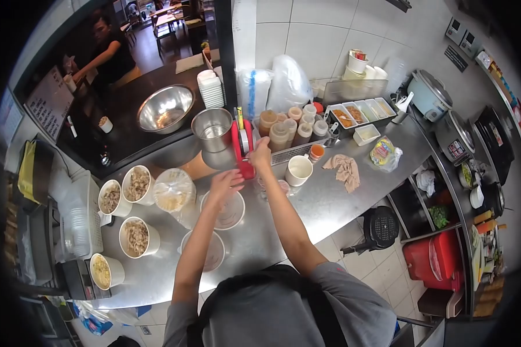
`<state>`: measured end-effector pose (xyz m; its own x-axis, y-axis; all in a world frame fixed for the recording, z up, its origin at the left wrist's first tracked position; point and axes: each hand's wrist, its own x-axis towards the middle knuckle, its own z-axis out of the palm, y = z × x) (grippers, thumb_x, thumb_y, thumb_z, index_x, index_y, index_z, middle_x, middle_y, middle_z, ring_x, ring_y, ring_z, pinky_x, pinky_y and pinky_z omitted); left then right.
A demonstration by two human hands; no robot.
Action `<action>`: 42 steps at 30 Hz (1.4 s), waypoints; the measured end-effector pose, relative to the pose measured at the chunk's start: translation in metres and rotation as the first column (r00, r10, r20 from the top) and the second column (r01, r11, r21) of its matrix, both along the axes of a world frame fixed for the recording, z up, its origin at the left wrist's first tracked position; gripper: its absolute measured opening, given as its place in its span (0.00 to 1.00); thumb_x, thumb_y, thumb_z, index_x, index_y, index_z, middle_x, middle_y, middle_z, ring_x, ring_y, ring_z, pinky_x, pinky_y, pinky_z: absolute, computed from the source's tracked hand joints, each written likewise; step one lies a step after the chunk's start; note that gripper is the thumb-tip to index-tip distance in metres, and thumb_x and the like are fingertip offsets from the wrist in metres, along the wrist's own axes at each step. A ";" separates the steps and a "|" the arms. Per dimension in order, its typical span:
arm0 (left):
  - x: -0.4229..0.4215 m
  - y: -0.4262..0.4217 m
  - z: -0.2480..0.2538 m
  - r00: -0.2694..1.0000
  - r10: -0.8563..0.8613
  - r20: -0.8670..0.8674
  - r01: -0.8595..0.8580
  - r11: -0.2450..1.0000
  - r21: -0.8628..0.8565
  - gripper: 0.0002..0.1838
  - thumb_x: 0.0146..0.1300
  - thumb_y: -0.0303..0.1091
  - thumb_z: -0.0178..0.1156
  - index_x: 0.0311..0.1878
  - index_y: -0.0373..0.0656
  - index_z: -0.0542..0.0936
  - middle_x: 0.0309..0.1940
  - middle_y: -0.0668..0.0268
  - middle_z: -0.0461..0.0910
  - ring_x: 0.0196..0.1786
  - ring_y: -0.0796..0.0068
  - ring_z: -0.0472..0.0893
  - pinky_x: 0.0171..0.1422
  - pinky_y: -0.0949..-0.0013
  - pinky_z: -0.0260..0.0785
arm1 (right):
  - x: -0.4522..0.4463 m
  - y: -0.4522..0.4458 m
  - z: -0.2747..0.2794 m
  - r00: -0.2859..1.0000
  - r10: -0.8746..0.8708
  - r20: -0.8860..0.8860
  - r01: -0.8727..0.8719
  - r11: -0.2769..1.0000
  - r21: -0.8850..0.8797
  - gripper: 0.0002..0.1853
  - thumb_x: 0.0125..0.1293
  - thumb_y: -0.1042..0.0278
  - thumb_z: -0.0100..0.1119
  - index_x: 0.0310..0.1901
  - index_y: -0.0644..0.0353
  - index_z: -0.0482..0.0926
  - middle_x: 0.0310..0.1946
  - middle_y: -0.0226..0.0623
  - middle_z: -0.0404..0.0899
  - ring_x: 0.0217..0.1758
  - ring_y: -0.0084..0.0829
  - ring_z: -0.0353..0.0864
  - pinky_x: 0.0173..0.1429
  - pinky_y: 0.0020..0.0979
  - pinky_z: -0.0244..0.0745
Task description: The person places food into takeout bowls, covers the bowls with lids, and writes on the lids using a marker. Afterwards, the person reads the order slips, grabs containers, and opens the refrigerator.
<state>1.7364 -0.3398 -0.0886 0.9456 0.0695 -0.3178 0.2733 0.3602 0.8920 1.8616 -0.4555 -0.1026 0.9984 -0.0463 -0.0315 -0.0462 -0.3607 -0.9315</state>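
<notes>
Both of my hands reach to a red tape dispenser (237, 141) that stands beside a steel pot (212, 128). My right hand (260, 155) is at the dispenser's right side, its fingers bent against it; what they grip is too small to make out. Just left of the dispenser's red lower end, my left hand (226, 188) has its fingers apart and nothing visible in them. Below that hand is a round container with a clear lid (230, 209), and a second lidded one (212, 253) stands nearer to me, partly behind my left forearm.
Food-filled white tubs (138, 237) and a plastic-wrapped stack (175, 196) stand at left. Sauce bottles (279, 136), a white jug (298, 171), a crumpled cloth (345, 172) and a topping tray (359, 113) are at right. A person (113, 52) stands beyond the counter near a metal bowl (167, 109).
</notes>
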 end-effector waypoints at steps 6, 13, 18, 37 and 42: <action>0.059 0.005 -0.045 0.985 -0.125 -0.116 0.089 0.957 -0.275 0.24 0.65 0.45 0.47 0.51 0.30 0.70 0.47 0.53 0.74 0.52 0.64 0.74 0.59 0.63 0.66 | -0.054 -0.022 0.023 0.914 0.102 0.394 -0.143 0.987 0.076 0.24 0.44 0.82 0.61 0.39 0.58 0.57 0.20 0.35 0.73 0.25 0.27 0.76 0.30 0.26 0.69; 0.071 -0.008 -0.055 0.998 -0.019 -0.061 0.009 0.988 -0.152 0.26 0.56 0.46 0.61 0.45 0.28 0.74 0.42 0.54 0.77 0.46 0.65 0.77 0.53 0.65 0.71 | -0.222 -0.096 0.067 0.916 0.374 0.143 -0.397 0.895 0.202 0.16 0.54 0.85 0.56 0.37 0.59 0.59 0.27 0.32 0.72 0.28 0.21 0.74 0.32 0.23 0.71; 0.086 -0.022 -0.079 0.986 0.152 0.069 -0.159 0.981 0.112 0.11 0.51 0.33 0.63 0.30 0.32 0.80 0.26 0.60 0.80 0.30 0.68 0.81 0.41 0.68 0.76 | -0.233 -0.105 0.043 0.938 0.331 0.099 -0.345 0.878 0.333 0.15 0.53 0.85 0.56 0.37 0.60 0.64 0.27 0.31 0.73 0.24 0.16 0.70 0.27 0.18 0.65; 0.008 0.085 -0.065 0.996 0.020 0.093 -0.069 0.823 0.564 0.11 0.51 0.25 0.61 0.38 0.46 0.74 0.31 0.69 0.76 0.37 0.77 0.76 0.41 0.71 0.68 | -0.224 -0.054 -0.054 0.782 0.581 -0.225 -0.399 0.745 0.535 0.09 0.61 0.67 0.55 0.37 0.63 0.80 0.22 0.25 0.72 0.19 0.14 0.63 0.22 0.16 0.57; 0.062 0.114 -0.211 0.997 0.017 0.072 0.016 0.899 -0.437 0.09 0.55 0.37 0.57 0.37 0.46 0.74 0.24 0.66 0.76 0.25 0.73 0.75 0.36 0.70 0.71 | -0.204 -0.068 -0.062 0.805 0.561 -0.193 -0.415 0.765 0.492 0.09 0.60 0.65 0.55 0.26 0.60 0.77 0.14 0.22 0.65 0.14 0.15 0.60 0.17 0.19 0.53</action>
